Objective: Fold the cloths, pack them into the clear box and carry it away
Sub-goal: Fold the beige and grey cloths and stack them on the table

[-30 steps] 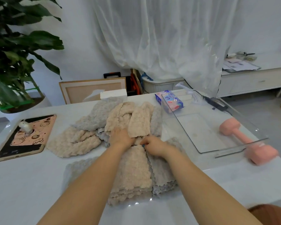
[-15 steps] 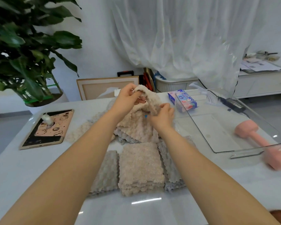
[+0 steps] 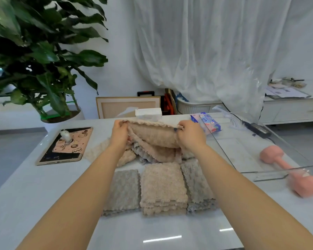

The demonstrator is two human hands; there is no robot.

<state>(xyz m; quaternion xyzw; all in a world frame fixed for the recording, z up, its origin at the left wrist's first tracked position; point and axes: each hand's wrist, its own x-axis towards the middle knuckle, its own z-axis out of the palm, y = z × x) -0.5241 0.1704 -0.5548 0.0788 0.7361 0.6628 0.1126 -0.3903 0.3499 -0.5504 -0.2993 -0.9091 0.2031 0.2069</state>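
Currently I'm holding a beige cloth (image 3: 153, 137) stretched above the unfolded pile (image 3: 152, 156), left hand (image 3: 120, 134) and right hand (image 3: 190, 137) pinching its top corners. Folded stacks (image 3: 163, 188) are lying nearer me, with the clear box (image 3: 246, 150) just right.

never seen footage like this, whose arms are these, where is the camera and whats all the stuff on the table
There is no machine here. These are a person's two bare arms, filmed by one wide-angle camera worn on their head, looking forward and down. The left hand and right hand each pinch a top corner of a beige cloth, stretched between them above a heap of unfolded cloths. Nearer the person, on the white table, lie the left grey stack, middle beige stack and right grey stack, all folded. On the right is the clear box, no cloths in it, with a pink dumbbell by it. A tablet lies on the left.
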